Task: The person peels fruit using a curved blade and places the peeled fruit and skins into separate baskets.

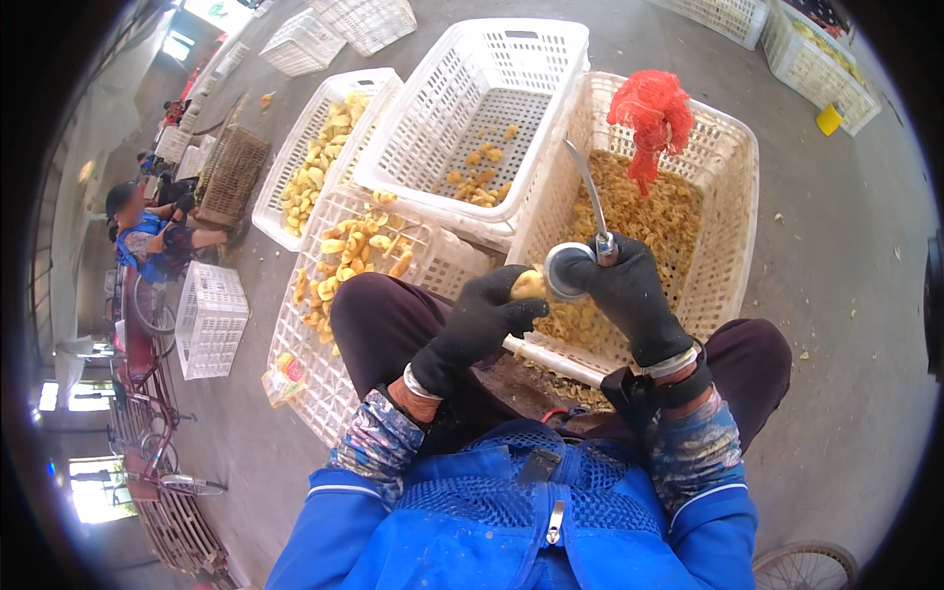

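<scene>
My left hand, in a black glove, grips a pale piece of ginger root between thumb and fingers. Close beside it, my right hand, also gloved, is closed around a metal-necked tool with a curved blade pointing up. A round, pale metal-rimmed disc lies against the right thumb, near the ginger; how it is fixed cannot be told. Under both hands stands a white plastic crate with brownish-yellow peelings inside. A red mesh bundle hangs at its far side.
Left of the peelings, a white crate holds a few ginger pieces. More ginger lies on an upturned crate by my left knee. Peeled pieces fill another crate. A seated person and a bicycle are at the left.
</scene>
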Demonstrator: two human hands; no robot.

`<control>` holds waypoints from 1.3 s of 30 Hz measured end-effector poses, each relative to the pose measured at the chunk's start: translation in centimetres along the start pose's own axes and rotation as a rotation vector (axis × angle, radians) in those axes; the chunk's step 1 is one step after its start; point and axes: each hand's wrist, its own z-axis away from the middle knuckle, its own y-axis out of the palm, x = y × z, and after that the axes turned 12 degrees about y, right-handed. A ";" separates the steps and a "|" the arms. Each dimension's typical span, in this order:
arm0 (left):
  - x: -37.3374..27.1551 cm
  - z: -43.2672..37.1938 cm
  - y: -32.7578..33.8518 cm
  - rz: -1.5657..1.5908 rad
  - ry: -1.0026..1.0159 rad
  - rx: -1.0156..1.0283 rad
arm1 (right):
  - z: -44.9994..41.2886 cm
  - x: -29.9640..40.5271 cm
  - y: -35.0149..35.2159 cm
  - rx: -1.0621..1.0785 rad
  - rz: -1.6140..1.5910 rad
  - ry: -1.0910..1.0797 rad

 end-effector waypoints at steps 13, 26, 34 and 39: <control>0.1 -0.4 -0.1 0.022 0.072 -0.068 | -1.7 1.2 -3.5 -0.321 0.046 -0.197; 1.2 -0.4 0.2 -0.314 0.142 0.005 | -0.8 -1.1 -0.2 0.027 -0.029 0.041; -0.6 0.1 -0.2 -0.199 0.064 -0.154 | -2.3 -1.0 -3.9 -0.298 0.063 -0.105; -1.5 -0.3 -0.3 0.132 0.077 -0.088 | -0.5 -0.6 -2.7 -0.326 0.483 -0.193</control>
